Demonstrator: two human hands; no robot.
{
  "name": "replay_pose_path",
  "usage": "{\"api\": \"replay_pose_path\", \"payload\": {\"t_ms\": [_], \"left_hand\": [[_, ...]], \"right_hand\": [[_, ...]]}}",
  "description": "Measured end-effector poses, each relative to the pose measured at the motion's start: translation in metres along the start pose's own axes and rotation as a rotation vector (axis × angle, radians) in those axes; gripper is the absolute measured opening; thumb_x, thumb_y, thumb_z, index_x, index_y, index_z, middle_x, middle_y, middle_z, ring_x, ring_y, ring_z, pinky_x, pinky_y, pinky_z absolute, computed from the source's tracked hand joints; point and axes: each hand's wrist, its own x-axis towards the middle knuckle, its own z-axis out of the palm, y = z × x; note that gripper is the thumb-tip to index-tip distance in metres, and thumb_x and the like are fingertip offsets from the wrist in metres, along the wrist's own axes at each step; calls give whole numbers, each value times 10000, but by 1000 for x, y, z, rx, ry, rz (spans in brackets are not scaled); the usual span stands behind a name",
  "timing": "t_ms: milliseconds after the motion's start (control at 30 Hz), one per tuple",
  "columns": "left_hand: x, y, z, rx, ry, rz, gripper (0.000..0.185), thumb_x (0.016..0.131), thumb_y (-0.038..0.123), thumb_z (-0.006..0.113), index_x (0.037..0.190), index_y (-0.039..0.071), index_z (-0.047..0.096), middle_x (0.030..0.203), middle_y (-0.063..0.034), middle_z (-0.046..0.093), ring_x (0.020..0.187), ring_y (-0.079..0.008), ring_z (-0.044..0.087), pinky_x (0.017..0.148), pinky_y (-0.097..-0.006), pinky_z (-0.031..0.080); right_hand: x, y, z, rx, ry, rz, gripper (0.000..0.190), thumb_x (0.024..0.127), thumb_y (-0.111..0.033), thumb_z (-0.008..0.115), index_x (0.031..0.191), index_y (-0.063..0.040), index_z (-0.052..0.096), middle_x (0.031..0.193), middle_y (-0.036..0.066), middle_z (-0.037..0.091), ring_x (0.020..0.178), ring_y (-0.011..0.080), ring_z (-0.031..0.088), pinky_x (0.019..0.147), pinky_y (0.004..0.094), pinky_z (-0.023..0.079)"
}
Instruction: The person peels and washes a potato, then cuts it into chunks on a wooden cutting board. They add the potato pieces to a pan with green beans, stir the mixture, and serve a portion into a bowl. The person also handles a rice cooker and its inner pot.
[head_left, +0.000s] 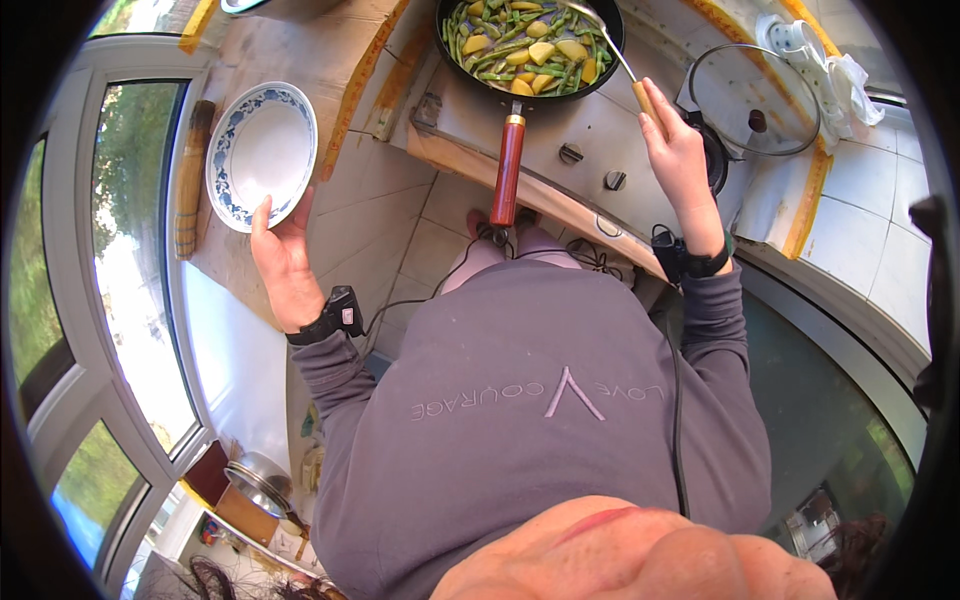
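My left hand (285, 262) grips the near rim of a white bowl (266, 161) with a blue floral border; nothing lies in it. In my right hand (679, 150) is the wooden handle (646, 105) of a metal utensil (611, 45), which slants down into a black frying pan (480, 79). The utensil's head is cut off at the picture's top edge. Green beans (499, 54) and chunks of potato (541, 52) fill the pan. Its reddish-brown handle (508, 172) points towards me, with neither hand on it.
Two control knobs (592, 166) sit on the stove front (540, 146). A glass lid (754, 97) lies at the right, by the second burner (712, 154). A straw brush (193, 180) rests by the window, left of the bowl. Cables (397, 304) run from my wrist devices.
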Motion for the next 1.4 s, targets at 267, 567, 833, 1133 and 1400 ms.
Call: {"api": "replay_pose_path", "payload": {"t_ms": [267,567,833,1133,1400], "left_hand": [[-5,1,9,-61,-60,-51,602,928,5,544,1493,18,334,1446,-206,476,1286,-419,525,1049,-600,495],[-21,22,-8,-172,-88,-127,635,893,-45,516,1495,-3,316,1461,-209,448,1334,-403,476,1079,-613,464],[-39,50,-63,5,5,-125,635,880,-10,546,1481,-5,341,1426,-201,479,1270,-371,546,1035,-547,510],[-61,71,-83,-43,-81,-194,442,919,46,521,1338,-85,470,1259,-190,608,1168,-316,625,1012,-445,521],[-77,54,-46,197,-405,-294,277,887,20,588,1148,-74,606,1047,-130,681,952,-228,678,874,-333,527]], "right_hand": [[-4,-42,-2,731,-204,432,476,1027,-266,556,1463,-82,501,728,29,574,495,57,431,438,204,332],[12,-168,87,1139,-691,348,368,1073,-274,436,1355,-48,505,690,-13,473,446,22,342,380,180,250],[49,-239,219,1163,-647,557,259,1070,-316,460,996,-71,501,830,40,590,566,54,435,472,217,379],[36,-259,238,550,-484,108,445,1033,-413,510,1225,-50,680,885,134,727,779,221,717,667,341,591],[-75,-187,177,558,-85,-49,288,1002,-193,579,1193,-15,700,959,98,739,807,156,679,741,307,555]]}}
